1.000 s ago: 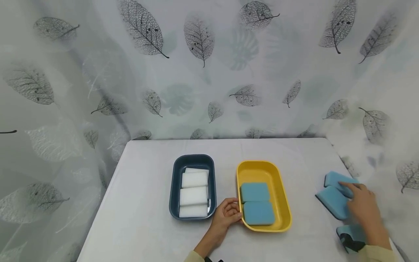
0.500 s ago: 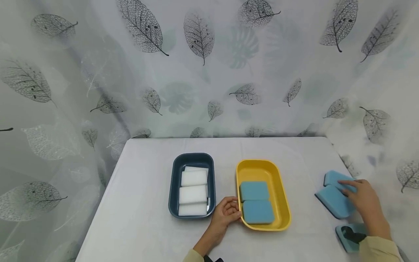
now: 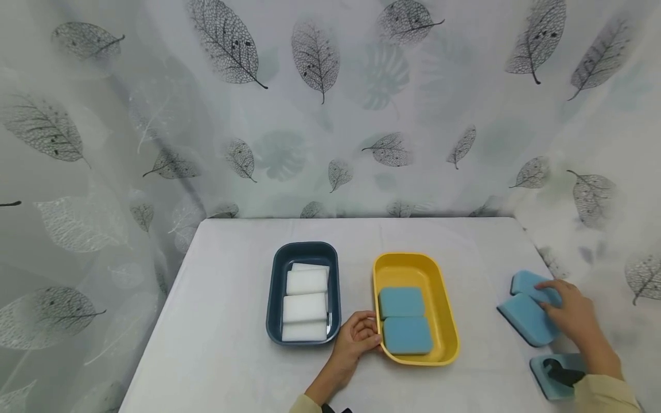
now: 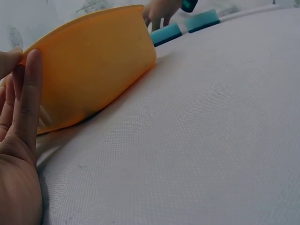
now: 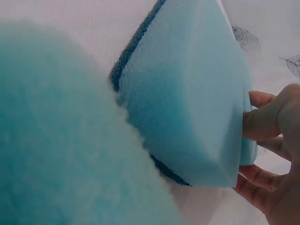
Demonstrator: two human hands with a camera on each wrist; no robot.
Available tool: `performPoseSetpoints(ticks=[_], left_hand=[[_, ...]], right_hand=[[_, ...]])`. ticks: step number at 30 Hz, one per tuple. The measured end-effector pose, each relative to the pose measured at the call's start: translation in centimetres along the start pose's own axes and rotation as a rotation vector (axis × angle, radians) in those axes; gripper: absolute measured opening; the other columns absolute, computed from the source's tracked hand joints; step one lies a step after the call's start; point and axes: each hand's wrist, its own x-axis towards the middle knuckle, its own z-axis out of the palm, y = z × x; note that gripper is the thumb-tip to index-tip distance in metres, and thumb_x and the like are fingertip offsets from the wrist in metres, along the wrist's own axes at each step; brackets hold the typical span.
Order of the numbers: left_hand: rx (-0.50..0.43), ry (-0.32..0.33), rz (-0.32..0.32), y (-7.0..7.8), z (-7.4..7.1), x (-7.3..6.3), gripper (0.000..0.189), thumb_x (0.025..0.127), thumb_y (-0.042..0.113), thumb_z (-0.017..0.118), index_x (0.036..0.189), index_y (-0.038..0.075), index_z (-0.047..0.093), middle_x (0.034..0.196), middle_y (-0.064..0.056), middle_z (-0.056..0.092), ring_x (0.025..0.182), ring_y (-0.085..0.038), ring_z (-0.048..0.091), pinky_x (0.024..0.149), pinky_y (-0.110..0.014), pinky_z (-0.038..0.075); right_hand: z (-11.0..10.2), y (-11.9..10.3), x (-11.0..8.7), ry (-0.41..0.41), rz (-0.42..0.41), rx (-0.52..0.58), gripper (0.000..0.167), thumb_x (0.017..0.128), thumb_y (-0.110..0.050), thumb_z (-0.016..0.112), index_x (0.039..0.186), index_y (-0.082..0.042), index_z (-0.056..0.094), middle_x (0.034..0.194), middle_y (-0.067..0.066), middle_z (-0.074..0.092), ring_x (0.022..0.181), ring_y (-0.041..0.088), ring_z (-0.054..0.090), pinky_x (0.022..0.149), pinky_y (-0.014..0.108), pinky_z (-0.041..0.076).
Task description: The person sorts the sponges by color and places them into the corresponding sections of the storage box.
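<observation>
My left hand (image 3: 352, 344) pinches the near left rim of the yellow tray (image 3: 443, 321), thumb over the rim and fingers against the outer wall. Two blue sponges (image 3: 403, 302) lie inside that tray, one behind the other. At the table's right side, my right hand (image 3: 580, 315) has thumb and fingertips at the edges of the farthest loose blue sponge (image 3: 527, 281). Another blue sponge (image 5: 187, 103), with a dark scouring layer underneath, lies against it on the near side. A third loose sponge (image 3: 549, 381) sits below the right wrist, partly covered by a dark strap and sleeve.
Left of the yellow tray stands a dark blue tray (image 3: 271, 310) holding several white sponges (image 3: 304, 308). White cloth covers the table (image 3: 222, 321). A leaf-printed curtain (image 3: 289, 201) hangs behind and along both sides.
The right hand's fingers have shifted from pointing across the far sponge to closing round its edge, thumb nearer. The left hand and both trays stay put.
</observation>
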Motion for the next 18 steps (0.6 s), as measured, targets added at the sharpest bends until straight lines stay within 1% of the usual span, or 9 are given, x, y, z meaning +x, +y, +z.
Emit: performPoseSetpoints(ticks=[2, 5, 9, 12, 15, 18], left_hand=[[0.001, -0.001, 0.003, 0.0, -0.1, 0.0, 0.06, 0.091, -0.002, 0.074, 0.144, -0.005, 0.047, 0.108, 0.0, 0.062, 0.089, -0.008, 0.063, 0.08, -0.024, 0.064], [0.001, 0.002, 0.003, 0.0, -0.1, -0.1, 0.059, 0.091, -0.003, 0.074, 0.143, -0.004, 0.047, 0.108, 0.0, 0.062, 0.089, -0.008, 0.063, 0.079, -0.023, 0.064], [-0.004, 0.01, -0.003, 0.0, 0.0, -0.1, 0.059, 0.091, -0.003, 0.074, 0.143, -0.003, 0.048, 0.107, 0.001, 0.062, 0.088, -0.008, 0.063, 0.079, -0.023, 0.064], [-0.003, 0.01, -0.003, 0.1, 0.0, -0.1, 0.06, 0.091, -0.003, 0.074, 0.144, -0.003, 0.047, 0.107, 0.001, 0.061, 0.088, -0.007, 0.063, 0.08, -0.023, 0.064], [-0.001, 0.009, 0.001, 0.1, 0.1, 0.0, 0.06, 0.091, -0.003, 0.074, 0.144, -0.004, 0.046, 0.107, 0.002, 0.061, 0.089, -0.007, 0.063, 0.079, -0.022, 0.064], [0.002, 0.007, 0.0, 0.1, 0.0, -0.1, 0.061, 0.091, -0.003, 0.073, 0.145, -0.004, 0.046, 0.107, 0.002, 0.061, 0.089, -0.007, 0.062, 0.079, -0.022, 0.064]], right_hand=[[0.1, -0.2, 0.1, 0.024, -0.003, 0.011, 0.042, 0.093, -0.001, 0.064, 0.131, 0.009, 0.05, 0.139, 0.049, 0.037, 0.126, 0.069, 0.034, 0.1, 0.083, 0.029], [0.1, -0.4, 0.2, 0.062, -0.011, 0.034, 0.046, 0.094, -0.003, 0.065, 0.134, 0.012, 0.047, 0.136, 0.05, 0.038, 0.122, 0.068, 0.035, 0.096, 0.08, 0.028], [0.0, -0.9, 0.1, 0.088, -0.016, 0.064, 0.048, 0.097, -0.005, 0.065, 0.136, 0.014, 0.045, 0.138, 0.051, 0.037, 0.123, 0.069, 0.035, 0.098, 0.081, 0.027], [-0.1, -1.3, 0.1, 0.097, -0.006, 0.061, 0.049, 0.1, -0.012, 0.064, 0.138, 0.012, 0.045, 0.141, 0.049, 0.037, 0.125, 0.068, 0.034, 0.099, 0.082, 0.027], [-0.3, -1.9, 0.1, 0.103, 0.002, 0.07, 0.051, 0.102, -0.018, 0.064, 0.14, 0.01, 0.045, 0.144, 0.048, 0.035, 0.126, 0.069, 0.034, 0.098, 0.082, 0.029], [-0.4, -2.5, 0.2, 0.11, 0.007, 0.079, 0.052, 0.102, -0.018, 0.066, 0.141, 0.009, 0.045, 0.148, 0.046, 0.033, 0.127, 0.067, 0.036, 0.096, 0.081, 0.034]])
